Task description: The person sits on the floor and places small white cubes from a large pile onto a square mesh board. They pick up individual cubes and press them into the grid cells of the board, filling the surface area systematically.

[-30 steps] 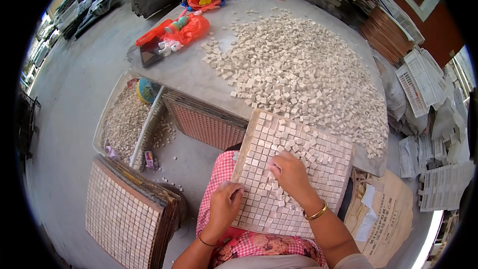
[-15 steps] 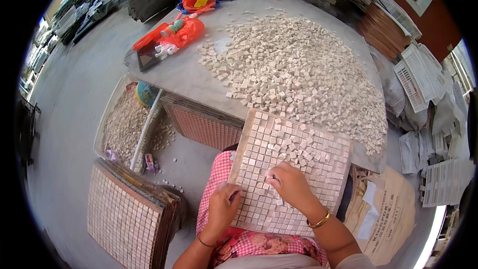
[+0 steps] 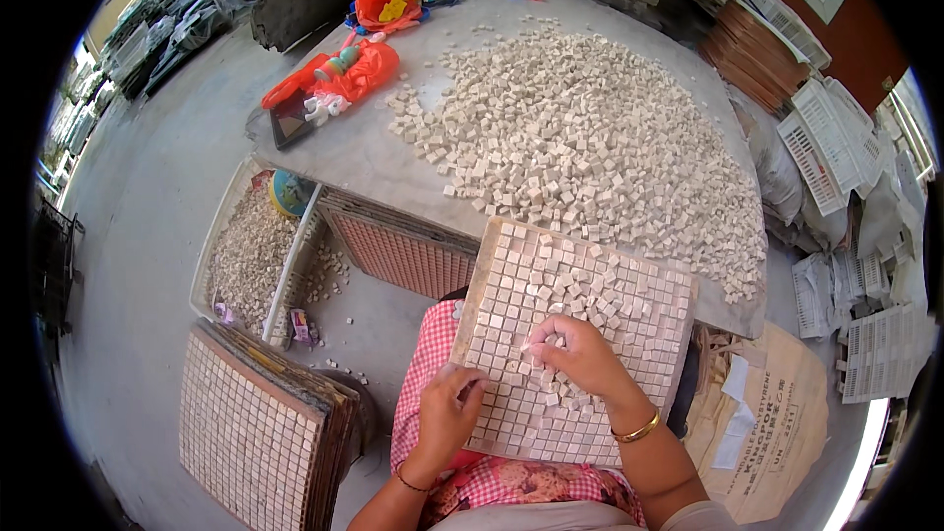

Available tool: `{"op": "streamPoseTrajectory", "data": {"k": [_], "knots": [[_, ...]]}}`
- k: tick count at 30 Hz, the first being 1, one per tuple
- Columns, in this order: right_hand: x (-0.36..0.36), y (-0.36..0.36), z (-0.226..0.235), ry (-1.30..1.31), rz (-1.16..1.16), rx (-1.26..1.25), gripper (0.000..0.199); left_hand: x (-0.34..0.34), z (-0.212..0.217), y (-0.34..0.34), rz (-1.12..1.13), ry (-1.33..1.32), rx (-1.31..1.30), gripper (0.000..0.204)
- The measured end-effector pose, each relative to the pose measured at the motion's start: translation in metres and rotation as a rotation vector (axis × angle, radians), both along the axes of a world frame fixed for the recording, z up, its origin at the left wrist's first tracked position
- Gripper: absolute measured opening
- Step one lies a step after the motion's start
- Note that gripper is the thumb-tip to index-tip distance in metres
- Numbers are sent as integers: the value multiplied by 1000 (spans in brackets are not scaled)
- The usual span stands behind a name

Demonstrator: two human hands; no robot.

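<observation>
A square mosaic tray [image 3: 503, 275] with a grid of pale tiles rests on my lap and against the table edge. My right hand [image 3: 580, 352] is over the middle of the grid, thumb and forefinger pinched on a small stone tile. Loose tiles [image 3: 590, 295] lie scattered on top of the grid above this hand, and a few more lie below it. My left hand [image 3: 450, 408] is at the tray's left edge, its fingers curled and the tips drawn together; whatever is between them is hidden.
A wide heap of loose tiles [image 3: 600, 138] covers much of the stone table [image 3: 344, 162]. Red plastic bags [image 3: 369, 69] lie at its far left. Left of me stand a tile-filled bin [image 3: 208, 265] and a stack of tiled trays [image 3: 246, 413]. White crates [image 3: 836, 152] are at right.
My right hand has shifted slightly, its fingers still pinched over the grid. The fingertips of my left hand have moved slightly right, over the tray's edge. The view has shifted a little.
</observation>
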State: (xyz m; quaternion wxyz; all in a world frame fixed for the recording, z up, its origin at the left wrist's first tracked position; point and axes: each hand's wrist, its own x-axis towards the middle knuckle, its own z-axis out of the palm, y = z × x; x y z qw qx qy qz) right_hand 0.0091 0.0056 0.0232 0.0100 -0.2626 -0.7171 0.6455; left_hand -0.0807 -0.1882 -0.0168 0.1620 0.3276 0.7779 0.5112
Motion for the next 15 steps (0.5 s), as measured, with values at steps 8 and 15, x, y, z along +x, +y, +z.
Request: {"op": "streamPoseTrajectory", "data": {"k": [8, 15], "knots": [[-6, -2, -12, 11, -9, 497, 12, 6, -2, 5, -68, 25, -36, 10], [-5, -12, 3, -19, 113, 290, 10, 12, 9, 9, -34, -553, 104, 16]]}}
